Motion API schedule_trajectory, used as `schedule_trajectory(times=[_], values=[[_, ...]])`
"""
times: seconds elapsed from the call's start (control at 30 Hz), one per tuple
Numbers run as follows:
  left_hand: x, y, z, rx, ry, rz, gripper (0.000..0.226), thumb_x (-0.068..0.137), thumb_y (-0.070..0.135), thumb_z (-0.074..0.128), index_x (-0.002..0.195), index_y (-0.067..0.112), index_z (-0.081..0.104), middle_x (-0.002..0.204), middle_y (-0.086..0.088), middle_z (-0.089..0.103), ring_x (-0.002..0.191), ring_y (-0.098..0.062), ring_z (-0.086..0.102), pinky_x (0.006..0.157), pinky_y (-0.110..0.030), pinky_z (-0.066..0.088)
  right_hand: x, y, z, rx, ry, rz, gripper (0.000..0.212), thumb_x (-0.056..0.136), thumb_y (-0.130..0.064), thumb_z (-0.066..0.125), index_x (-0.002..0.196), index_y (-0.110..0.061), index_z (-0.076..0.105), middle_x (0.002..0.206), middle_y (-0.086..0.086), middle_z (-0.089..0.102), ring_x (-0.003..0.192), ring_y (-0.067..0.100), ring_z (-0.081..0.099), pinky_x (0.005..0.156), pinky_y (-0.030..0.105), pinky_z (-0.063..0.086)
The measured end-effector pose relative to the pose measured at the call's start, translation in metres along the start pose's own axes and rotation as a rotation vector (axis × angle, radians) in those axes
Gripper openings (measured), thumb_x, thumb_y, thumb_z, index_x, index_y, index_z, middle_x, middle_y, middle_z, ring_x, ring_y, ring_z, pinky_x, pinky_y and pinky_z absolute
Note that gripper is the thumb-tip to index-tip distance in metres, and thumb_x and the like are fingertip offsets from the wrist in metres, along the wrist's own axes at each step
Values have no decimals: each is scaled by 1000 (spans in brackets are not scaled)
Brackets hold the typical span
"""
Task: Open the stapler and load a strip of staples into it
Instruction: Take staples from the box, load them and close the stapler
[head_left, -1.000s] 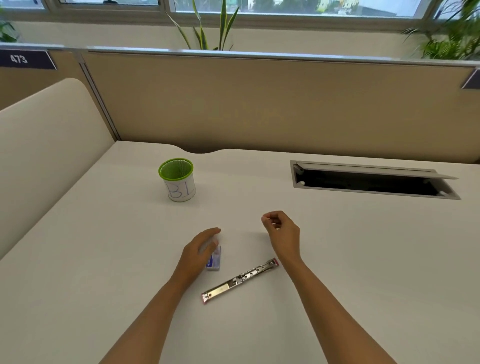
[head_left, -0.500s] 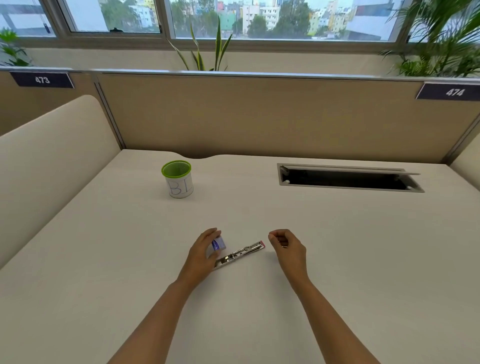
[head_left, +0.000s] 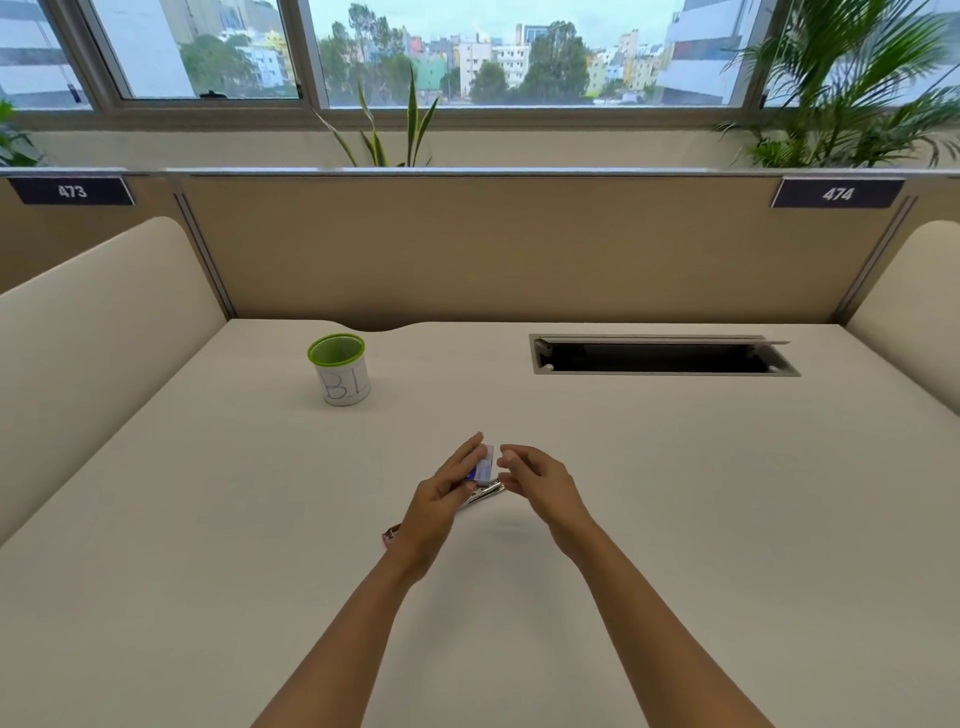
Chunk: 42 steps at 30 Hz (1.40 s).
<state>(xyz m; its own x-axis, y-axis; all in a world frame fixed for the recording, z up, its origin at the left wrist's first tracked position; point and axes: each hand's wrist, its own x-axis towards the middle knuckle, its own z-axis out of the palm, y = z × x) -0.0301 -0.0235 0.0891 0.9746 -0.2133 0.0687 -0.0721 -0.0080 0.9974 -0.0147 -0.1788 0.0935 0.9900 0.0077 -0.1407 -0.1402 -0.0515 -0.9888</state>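
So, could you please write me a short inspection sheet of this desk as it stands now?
Surface: pale desk, bare around the work spot.
Job's things: stapler lies opened flat on the desk, mostly hidden under the hands; small staple box held above it.
Clutter: green-rimmed mesh cup marked "B1", far left.
Hands: left hand grips the staple box; right hand reaches its end, fingers curled.
Cables: nothing seen; cable hatch stands open.
Surroundings: tan partition, plants, windows.
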Motion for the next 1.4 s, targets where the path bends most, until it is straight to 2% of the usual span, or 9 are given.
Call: schedule_trajectory(times=[0.1, 0.2, 0.3, 0.37, 0.73, 0.93, 1.17, 1.3, 1.4], values=[[-2, 2, 4, -40, -5, -7, 47, 92, -6, 37, 127, 19, 54, 144, 16, 40, 129, 4, 39, 99, -9, 40, -2, -4, 1, 14, -30, -10, 19, 92, -31, 52, 101, -26, 68, 106, 0, 71, 95, 14, 68, 92, 30, 53], [-5, 4, 7, -19, -20, 3, 48, 92, -7, 36, 127, 20, 54, 146, 13, 37, 133, -1, 35, 97, -7, 39, -4, -4, 2, 34, -31, -8, 26, 93, -31, 52, 109, -17, 68, 106, 4, 72, 97, 15, 68, 91, 30, 54], [-9, 6, 10, 7, -33, 24, 49, 92, -8, 36, 128, 20, 54, 145, 13, 36, 133, 0, 33, 94, -4, 38, -6, -5, 2, 52, -17, -11, 29, 92, -32, 54, 111, -14, 67, 104, 5, 72, 97, 17, 69, 91, 32, 55], [-10, 7, 10, 23, -29, 27, 49, 91, -8, 37, 127, 20, 55, 145, 12, 38, 133, 0, 34, 100, -5, 35, -7, -6, 1, 87, -6, -12, 27, 92, -31, 55, 108, -14, 69, 103, 6, 73, 97, 19, 69, 90, 32, 55], [-11, 6, 10, 40, 5, 26, 42, 91, -4, 41, 121, 18, 61, 134, 7, 55, 125, -2, 47, 108, -23, 37, -7, -8, -4, 104, 10, -14, 21, 86, -20, 63, 105, -12, 71, 102, 6, 73, 96, 18, 69, 88, 31, 56], [-8, 9, 6, 12, 73, 0, 46, 89, -5, 42, 105, 29, 68, 118, 10, 66, 115, -3, 57, 97, -17, 45, -8, -5, -6, 130, 55, 12, 21, 87, -16, 62, 107, -12, 69, 102, 12, 72, 96, 23, 69, 87, 32, 56], [-4, 11, 0, -125, 22, -105, 49, 84, -8, 28, 114, 7, 64, 122, -3, 64, 112, -8, 58, 81, -14, 50, -7, -5, -4, 118, 133, 34, 21, 91, -15, 56, 109, -13, 66, 97, 14, 72, 84, 19, 72, 84, 31, 58], [-2, 11, 5, 77, 36, -98, 31, 91, 12, 51, 118, 22, 61, 119, 7, 62, 110, -2, 56, 81, -12, 50, -10, -6, -2, 108, 156, 22, 23, 92, -16, 54, 111, -9, 65, 97, 13, 72, 82, 17, 72, 75, 23, 59], [-1, 7, 9, 220, 86, -38, 42, 82, 23, 68, 122, 24, 56, 117, 9, 60, 107, -3, 57, 79, -9, 50, -12, -8, -1, 88, 169, 9, 24, 95, -18, 49, 113, -9, 63, 101, 13, 70, 81, 16, 72, 64, 15, 56]])
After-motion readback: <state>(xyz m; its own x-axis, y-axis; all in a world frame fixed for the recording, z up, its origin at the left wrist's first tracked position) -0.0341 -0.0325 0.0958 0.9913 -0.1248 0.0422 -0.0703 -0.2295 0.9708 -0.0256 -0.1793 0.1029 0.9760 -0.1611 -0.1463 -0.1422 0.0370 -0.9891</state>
